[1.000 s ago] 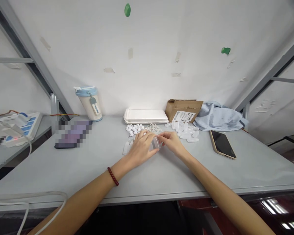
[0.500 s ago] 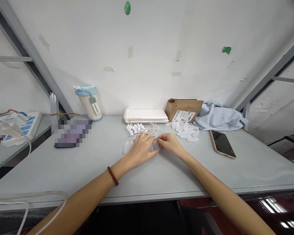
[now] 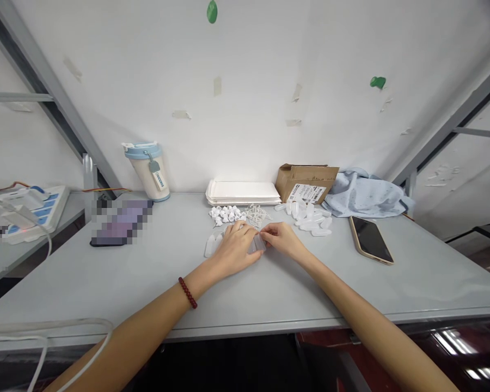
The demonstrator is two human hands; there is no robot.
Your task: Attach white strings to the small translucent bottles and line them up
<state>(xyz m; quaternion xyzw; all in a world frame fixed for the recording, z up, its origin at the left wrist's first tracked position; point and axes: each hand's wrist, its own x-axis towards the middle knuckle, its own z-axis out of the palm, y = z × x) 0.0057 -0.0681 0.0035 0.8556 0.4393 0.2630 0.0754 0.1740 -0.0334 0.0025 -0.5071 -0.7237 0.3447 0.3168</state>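
Note:
My left hand [image 3: 237, 242] curves over translucent plastic pieces on the grey table. Between its thumb and fingers a clear flat plastic piece [image 3: 259, 243] shows, held down at the table. Rounded translucent pieces [image 3: 211, 246] stick out at the left of this hand. My right hand [image 3: 281, 236] is closed in a pinch at the right end of the clear piece. What sits between its fingertips is hidden. Just beyond the hands lie a heap of small white caps [image 3: 225, 214] and a tangle of thin white strips [image 3: 258, 214].
Loose translucent pieces [image 3: 310, 220] lie right of the hands, before a cardboard box [image 3: 306, 182] and a blue cloth [image 3: 361, 193]. Flat white packs [image 3: 243, 192] lean by the wall. A phone [image 3: 371, 240], a tumbler [image 3: 149, 174] and a blurred dark device [image 3: 122, 222] stand farther out.
Both hands keep almost the same place and grip. Only a very slight shift of the fingers at the clear piece shows.

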